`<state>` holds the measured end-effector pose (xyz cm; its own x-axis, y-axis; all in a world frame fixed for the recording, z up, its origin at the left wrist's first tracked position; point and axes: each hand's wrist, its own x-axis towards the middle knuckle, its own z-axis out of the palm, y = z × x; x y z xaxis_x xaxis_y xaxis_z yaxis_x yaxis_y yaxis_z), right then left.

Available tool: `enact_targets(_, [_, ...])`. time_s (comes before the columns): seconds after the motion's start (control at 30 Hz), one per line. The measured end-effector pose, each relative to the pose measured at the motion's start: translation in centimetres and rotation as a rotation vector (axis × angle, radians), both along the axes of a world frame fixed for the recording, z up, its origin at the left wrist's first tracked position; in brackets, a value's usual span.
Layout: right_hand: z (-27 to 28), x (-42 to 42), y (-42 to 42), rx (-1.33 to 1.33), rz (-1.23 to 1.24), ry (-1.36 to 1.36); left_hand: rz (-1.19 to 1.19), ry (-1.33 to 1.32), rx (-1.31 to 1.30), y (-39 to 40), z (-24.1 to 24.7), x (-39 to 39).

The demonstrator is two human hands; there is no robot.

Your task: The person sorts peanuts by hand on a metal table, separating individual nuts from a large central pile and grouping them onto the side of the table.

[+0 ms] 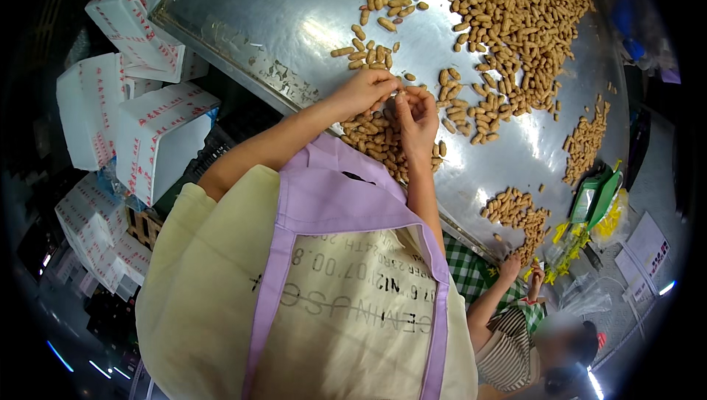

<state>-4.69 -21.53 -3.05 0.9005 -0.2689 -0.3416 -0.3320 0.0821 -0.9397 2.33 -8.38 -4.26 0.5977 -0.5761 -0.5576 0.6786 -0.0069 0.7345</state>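
My left hand (pixel 376 89) and my right hand (pixel 418 117) meet over the near edge of a metal table (pixel 265 19). Their thumbs and fingertips pinch what seems to be a peanut (pixel 402 92), small, pale and mostly hidden by the fingers. Right below them, against the table's edge, lies a heap of unshelled peanuts (pixel 381 137), partly covered by my right hand and wrist. A loose group of peanuts (pixel 375 56) lies just beyond my left hand. More peanuts (pixel 456 107) are scattered to the right of my right hand.
A large peanut pile (pixel 513 19) covers the far right of the table. White printed boxes (pixel 160 118) stand at left. A co-worker (pixel 505 350) handles a smaller peanut heap (pixel 519 215) at lower right, near a green scale (pixel 595 198) and yellow ties (pixel 571 253).
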Motion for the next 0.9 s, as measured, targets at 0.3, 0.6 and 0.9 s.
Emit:
enact_targets(0.3, [0.2,-0.3,-0.6,-0.024,0.055,-0.004,-0.107,-0.072,-0.015,-0.2,0.1,-0.4])
enact_targets(0.6, [0.5,2.5,-0.8,-0.501,0.240,0.069,0.304,0.019,-0.032,1.8,0.5,1.9])
enact_targets(0.9, [0.8,7.2,1.6,-1.016,0.398,-0.152,0.310,-0.003,0.000,3.2,0.7,2.7])
